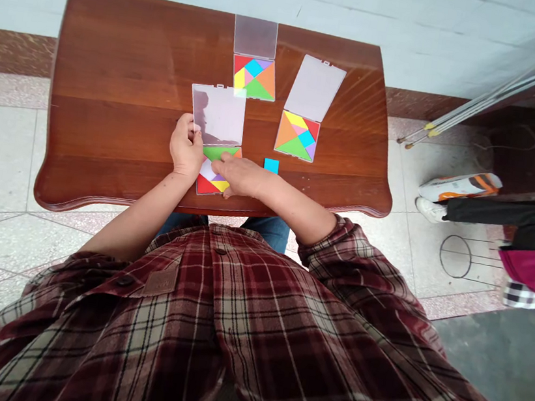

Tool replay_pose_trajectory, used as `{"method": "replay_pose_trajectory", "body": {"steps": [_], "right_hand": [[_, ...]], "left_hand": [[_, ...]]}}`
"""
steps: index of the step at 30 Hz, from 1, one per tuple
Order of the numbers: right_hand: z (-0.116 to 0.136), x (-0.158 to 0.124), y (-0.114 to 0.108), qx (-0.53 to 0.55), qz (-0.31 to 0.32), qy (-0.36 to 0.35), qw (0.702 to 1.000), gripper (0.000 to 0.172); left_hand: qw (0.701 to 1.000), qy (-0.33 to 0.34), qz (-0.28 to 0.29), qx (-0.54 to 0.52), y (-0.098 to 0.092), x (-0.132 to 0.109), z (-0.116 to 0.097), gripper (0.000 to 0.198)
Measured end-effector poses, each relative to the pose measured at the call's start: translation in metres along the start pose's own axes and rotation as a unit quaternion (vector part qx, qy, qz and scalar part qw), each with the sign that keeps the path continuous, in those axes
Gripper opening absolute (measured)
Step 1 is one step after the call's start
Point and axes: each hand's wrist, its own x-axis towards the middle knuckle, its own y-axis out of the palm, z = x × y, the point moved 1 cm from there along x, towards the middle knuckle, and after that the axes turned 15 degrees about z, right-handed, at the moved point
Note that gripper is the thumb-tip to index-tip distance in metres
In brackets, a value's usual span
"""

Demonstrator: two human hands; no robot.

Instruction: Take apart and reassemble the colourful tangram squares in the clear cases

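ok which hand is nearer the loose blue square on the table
Right. The right hand lies just below and to the left of the blue square; the left hand is farther left, at the edge of the clear lid.

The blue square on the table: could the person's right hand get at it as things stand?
Probably yes. The right hand lies over the nearest puzzle, and the blue square sits just beside its wrist, with nothing standing between them. The hand would likely only need to turn back.
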Motion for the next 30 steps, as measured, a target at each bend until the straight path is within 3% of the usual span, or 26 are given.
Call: {"method": "replay_pose_trajectory", "body": {"steps": [8,15,24,30], "right_hand": [[-0.003,0.003,0.003,0.003,-0.039,-0.036,0.999,0.056],[-0.005,-0.001,-0.003,0.011,0.009,-0.044,0.999,0.038],[0.007,-0.001,0.003,0.003,0.001,0.013,1.000,0.038],[-0.001,0.004,0.002,0.016,0.007,-0.007,1.000,0.028]], "left_hand": [[1.000,-0.004,0.007,-0.014,0.001,0.000,0.003,0.014],[1.000,-0.004,0.004,-0.004,0.001,0.001,0.003,0.014],[1.000,0.005,0.009,-0.001,0.001,0.002,0.006,0.016],[1.000,-0.002,0.016,-0.004,0.000,0.003,0.007,0.015]]}}
